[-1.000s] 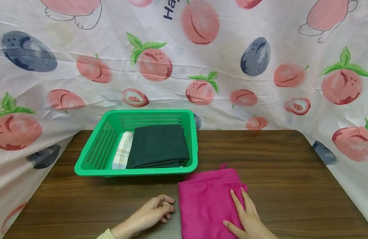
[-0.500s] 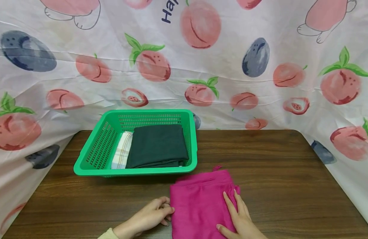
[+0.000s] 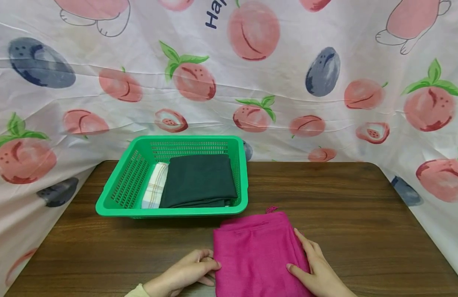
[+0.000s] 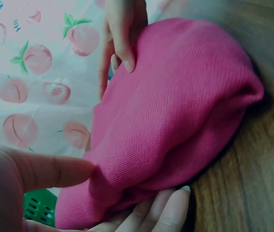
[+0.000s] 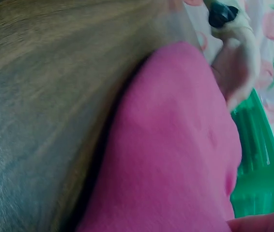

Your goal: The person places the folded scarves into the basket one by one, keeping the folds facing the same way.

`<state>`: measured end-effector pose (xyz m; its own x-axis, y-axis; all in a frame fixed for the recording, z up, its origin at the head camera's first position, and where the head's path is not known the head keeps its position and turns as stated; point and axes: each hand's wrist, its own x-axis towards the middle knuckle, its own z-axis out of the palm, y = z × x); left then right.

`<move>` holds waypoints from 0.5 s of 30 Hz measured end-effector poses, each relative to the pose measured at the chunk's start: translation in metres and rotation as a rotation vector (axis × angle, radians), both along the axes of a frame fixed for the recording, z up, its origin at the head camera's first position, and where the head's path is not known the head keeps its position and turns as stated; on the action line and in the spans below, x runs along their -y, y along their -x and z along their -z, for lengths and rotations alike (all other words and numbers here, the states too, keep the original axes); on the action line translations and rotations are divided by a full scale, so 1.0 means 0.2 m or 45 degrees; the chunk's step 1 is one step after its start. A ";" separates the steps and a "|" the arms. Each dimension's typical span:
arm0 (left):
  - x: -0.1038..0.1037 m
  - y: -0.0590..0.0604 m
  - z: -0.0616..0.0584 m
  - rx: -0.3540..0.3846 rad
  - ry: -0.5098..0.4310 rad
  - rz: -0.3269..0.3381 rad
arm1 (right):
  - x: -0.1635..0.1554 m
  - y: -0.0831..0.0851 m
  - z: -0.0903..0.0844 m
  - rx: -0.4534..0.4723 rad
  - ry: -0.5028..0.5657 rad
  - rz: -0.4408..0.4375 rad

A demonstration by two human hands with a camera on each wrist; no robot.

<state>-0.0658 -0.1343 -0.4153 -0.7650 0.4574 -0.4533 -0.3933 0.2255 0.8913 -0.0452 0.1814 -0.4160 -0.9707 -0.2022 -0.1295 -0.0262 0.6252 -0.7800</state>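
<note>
Lying on the dark wood-grain surface (image 3: 344, 198) just in front of the green perforated plastic basket (image 3: 121, 194), the folded magenta knit cloth (image 3: 256, 255) sits between both hands. The left hand (image 3: 192, 270) is at the cloth's left edge; the left wrist view shows its thumb pressed on top of the fold and its fingers tucked beneath, so it pinches that edge. The right hand (image 3: 316, 270) lies along the cloth's right side with its fingers fairly straight and its thumb on the top layer; whether the fingertips have slipped under the edge cannot be told from these views, and the right wrist view is too blurred to settle it.

The basket stands close behind, apart from the cloth, and already holds a folded dark green cloth (image 3: 197, 179) with a pale checked cloth (image 3: 154, 190) just beside it on the left. A peach-printed fabric backdrop (image 3: 229, 82) hangs behind and around the surface.

The risks, as a judgement: the cloth is soft and layered, and only one side looks firmly gripped. If it were raised that way, the right half could sag and the fold fall open. A small tasselled corner (image 3: 272, 209) pokes out at the far edge, and it could snag on the basket's front rim, dragging the layers apart. The basket looks light, so a nudge from a hand or the bundle could well slide it backward.
</note>
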 end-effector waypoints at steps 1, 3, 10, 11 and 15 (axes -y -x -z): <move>-0.01 0.00 0.00 0.006 0.011 -0.008 | -0.01 0.01 -0.01 0.038 0.014 0.029; -0.02 0.00 0.00 0.012 0.032 -0.021 | -0.03 0.02 -0.02 0.141 0.074 0.084; -0.07 0.02 0.02 -0.017 -0.054 -0.047 | -0.02 0.06 -0.02 0.447 0.260 0.183; -0.07 0.02 0.02 -0.020 -0.066 -0.053 | -0.01 0.06 -0.03 0.471 0.274 0.184; -0.08 0.02 0.02 -0.024 -0.073 -0.049 | 0.01 0.06 -0.03 0.547 0.389 0.130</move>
<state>-0.0706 -0.1177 -0.4189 -0.7906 0.4527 -0.4124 -0.3835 0.1590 0.9098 -0.0567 0.1789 -0.4098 -0.8598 -0.2002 -0.4697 0.3847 0.3511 -0.8537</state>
